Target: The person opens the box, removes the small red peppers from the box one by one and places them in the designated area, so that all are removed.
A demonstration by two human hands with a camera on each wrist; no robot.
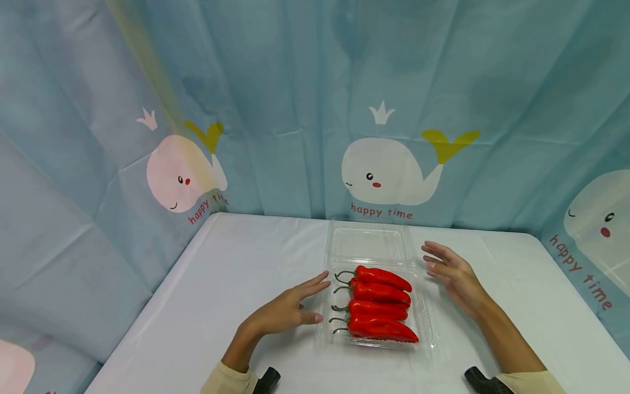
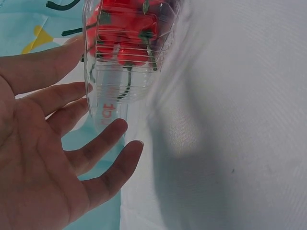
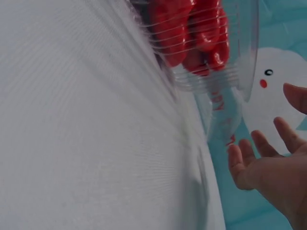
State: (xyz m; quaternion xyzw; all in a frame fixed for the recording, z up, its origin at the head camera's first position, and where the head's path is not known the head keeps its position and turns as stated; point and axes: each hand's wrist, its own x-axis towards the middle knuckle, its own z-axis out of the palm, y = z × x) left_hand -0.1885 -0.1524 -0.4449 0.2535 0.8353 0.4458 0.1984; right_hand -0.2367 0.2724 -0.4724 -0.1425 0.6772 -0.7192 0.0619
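Observation:
Several red peppers (image 1: 378, 307) with green stems lie side by side in a clear plastic clamshell box (image 1: 427, 320), stems toward the left. Its lid (image 1: 369, 243) is folded back flat, away from the person. My left hand (image 1: 285, 309) is at the box's left side with fingers spread and nothing held; in the left wrist view the hand (image 2: 62, 139) has its fingertips close to the box wall, and whether they touch it I cannot tell. Off the box's right side, my right hand (image 1: 455, 276) hovers with loosely extended fingers, holding nothing.
A white cloth covers the table (image 1: 256, 246). Behind it and along its sides hangs a blue curtain (image 1: 295, 109) printed with whales. Dark devices (image 1: 268, 379) are strapped at both wrists, by the cream sleeves.

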